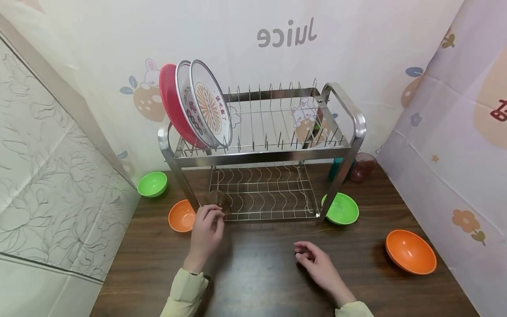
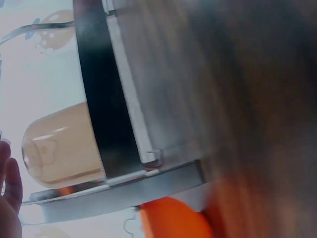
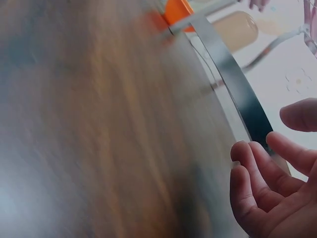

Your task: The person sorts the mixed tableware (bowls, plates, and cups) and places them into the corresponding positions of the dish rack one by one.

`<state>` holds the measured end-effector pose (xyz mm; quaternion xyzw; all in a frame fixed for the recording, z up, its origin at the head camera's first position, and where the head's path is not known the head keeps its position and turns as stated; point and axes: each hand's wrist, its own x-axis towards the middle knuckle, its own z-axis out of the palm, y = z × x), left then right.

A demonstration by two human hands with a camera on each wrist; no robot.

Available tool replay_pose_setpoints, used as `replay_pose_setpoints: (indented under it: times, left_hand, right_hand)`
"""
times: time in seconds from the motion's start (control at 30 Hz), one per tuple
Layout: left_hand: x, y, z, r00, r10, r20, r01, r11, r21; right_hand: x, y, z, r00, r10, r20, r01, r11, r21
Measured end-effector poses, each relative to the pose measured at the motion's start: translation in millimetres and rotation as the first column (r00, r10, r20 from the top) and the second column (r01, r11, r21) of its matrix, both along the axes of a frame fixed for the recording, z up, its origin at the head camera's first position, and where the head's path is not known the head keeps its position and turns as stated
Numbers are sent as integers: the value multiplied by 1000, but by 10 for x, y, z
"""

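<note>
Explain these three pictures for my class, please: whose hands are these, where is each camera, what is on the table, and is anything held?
There is no machine here: a person works with two bare hands. The widest picture comes from a camera worn on the head; the others come from one on each wrist, so they look tilted.

On the wooden table stands a two-tier metal rack. Above are a red plate and two white plates; below, a brown see-through cup. To the left are a green bowl and an orange bowl; to the right, another of each colour and a reddish cup.

The left hand is close to the brown cup; the right hand is in front of the rack. Neither appears to hold anything.
</note>
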<state>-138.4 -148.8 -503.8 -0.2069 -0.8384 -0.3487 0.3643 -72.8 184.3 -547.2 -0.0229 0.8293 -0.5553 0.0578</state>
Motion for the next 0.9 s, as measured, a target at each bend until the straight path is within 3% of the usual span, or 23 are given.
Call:
replay_pose_setpoints:
  times: [0.27, 0.43, 0.53, 0.73, 0.9]
  left_hand:
    - [138, -42, -184, 990, 28, 135, -25, 999, -29]
    - [158, -33, -300, 990, 12, 143, -4, 999, -54]
    - [170, -27, -353, 982, 7, 190, 11, 996, -91]
    - [207, -24, -425, 952, 1, 306, 53, 984, -169]
    - [228, -7, -464, 908, 28, 418, 74, 972, -224]
  right_hand:
    - [-89, 311, 160, 991, -31, -129, 42, 996, 84]
    - [-161, 510, 220, 982, -31, -188, 61, 986, 156]
    - [-197, 618, 294, 972, -17, -235, 64, 978, 197]
    - [-303, 839, 510, 954, 0, -301, 91, 954, 286]
    - [-400, 1035, 694, 951, 15, -308, 98, 932, 350]
